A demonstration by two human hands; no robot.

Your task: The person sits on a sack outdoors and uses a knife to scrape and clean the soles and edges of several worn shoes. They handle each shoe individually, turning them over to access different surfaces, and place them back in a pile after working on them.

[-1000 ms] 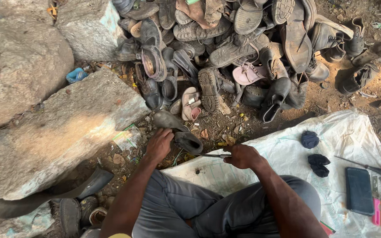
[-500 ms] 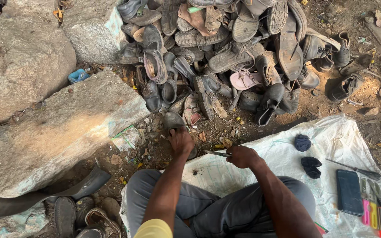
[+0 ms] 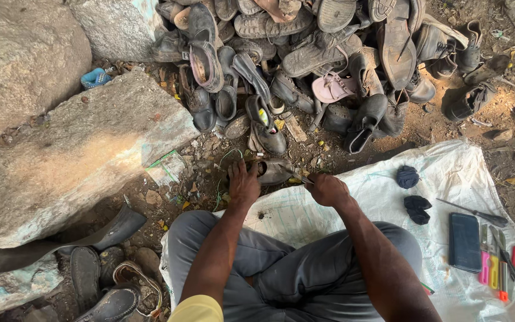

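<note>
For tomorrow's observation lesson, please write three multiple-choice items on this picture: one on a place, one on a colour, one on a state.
1. Where does the dark flat phone-like slab lie?
A. on the white sheet
B. on the big rock
C. on the shoe heap

2. What colour is the sandal in the middle of the shoe pile?
A. green
B. pink
C. white

3. What is the left hand doing?
A. hanging in the air
B. gripping a red tool
C. pressing down on a worn dark shoe on the ground

Answers:
1 A, the slab sits on the sheet beside the coloured hand tools.
2 B, its sole shows pale pink among dark shoes.
3 C, the fingers spread over the shoe's edge, while the right hand holds a thin tool towards it.
</note>
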